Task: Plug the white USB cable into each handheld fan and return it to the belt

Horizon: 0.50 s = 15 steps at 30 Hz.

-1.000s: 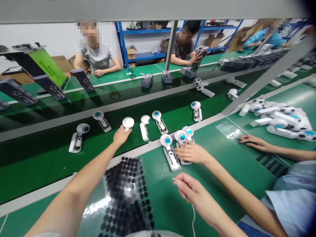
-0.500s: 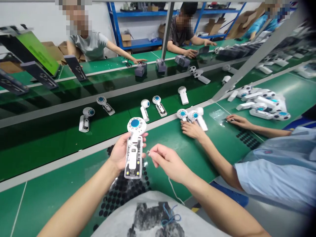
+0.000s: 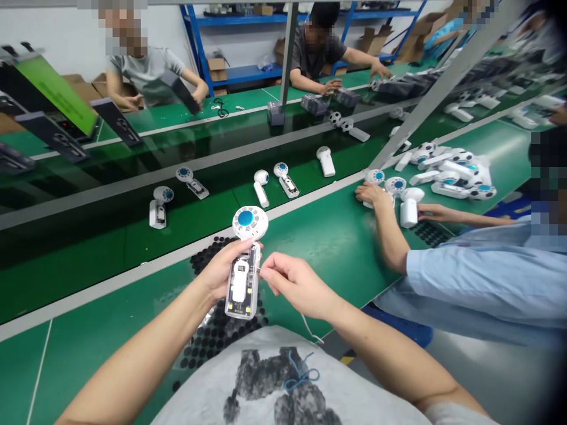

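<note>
My left hand [image 3: 218, 268] is wrapped round a white handheld fan [image 3: 241, 283], held upright over the bench. Its round head has a blue disc in the centre, and its clear body shows a dark circuit board inside. Between the thumb and fingers of my right hand [image 3: 295, 283] is the plug end of a thin white charging cable [image 3: 311, 330]. That plug is at the right side of the fan's body; whether it is seated in a port, I cannot tell. The cable hangs down behind my right wrist.
A dark conveyor belt [image 3: 88, 254] beyond the bench carries several similar fans. Black round pads [image 3: 208, 336] lie under my hands. At right, a co-worker's hands [image 3: 376, 198] handle fans beside a heap of them [image 3: 456, 168]. A slanted metal post [image 3: 425, 106] rises there; other people work with boxes opposite.
My right hand has brought the cable's plug left to the fan's side. The co-worker at right has moved fans farther right and holds one. A person opposite has lifted a box.
</note>
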### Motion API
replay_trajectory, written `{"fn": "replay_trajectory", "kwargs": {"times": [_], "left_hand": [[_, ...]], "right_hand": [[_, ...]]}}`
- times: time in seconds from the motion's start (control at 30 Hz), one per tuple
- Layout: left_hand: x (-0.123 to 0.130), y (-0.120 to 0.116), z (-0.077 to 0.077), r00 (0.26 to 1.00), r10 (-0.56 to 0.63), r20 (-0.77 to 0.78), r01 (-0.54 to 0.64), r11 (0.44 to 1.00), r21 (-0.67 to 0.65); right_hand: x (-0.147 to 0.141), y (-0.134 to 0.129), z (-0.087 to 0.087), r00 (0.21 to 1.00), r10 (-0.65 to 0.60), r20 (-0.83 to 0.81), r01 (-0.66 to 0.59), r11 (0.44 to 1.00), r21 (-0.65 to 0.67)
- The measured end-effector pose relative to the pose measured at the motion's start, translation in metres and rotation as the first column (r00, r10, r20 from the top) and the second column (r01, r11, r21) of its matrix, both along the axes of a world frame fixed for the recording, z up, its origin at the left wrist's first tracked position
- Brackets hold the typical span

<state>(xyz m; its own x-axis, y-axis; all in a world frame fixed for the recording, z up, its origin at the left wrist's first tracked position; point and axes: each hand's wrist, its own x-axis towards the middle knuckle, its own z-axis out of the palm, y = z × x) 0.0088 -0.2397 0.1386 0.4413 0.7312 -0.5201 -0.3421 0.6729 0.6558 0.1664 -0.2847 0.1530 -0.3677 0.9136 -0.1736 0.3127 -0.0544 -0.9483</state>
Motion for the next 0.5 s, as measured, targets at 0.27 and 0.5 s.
{"fn": "replay_trajectory", "kwargs": {"times": [0.27,0.5], "left_hand": [[0.002,0.004,-0.004,0.977,-0.138,-0.165,0.152,0.985,0.079],[0.004,0.01,-0.012,0.981,-0.117,-0.154,0.125,0.991,0.044]], "right_hand": [[-0.001,0.004,-0.01,0.998,0.029,0.058,-0.028,1.0,-0.006],[0.002,0.013,-0.018,1.0,0.024,0.003,-0.023,0.999,-0.046]]}}
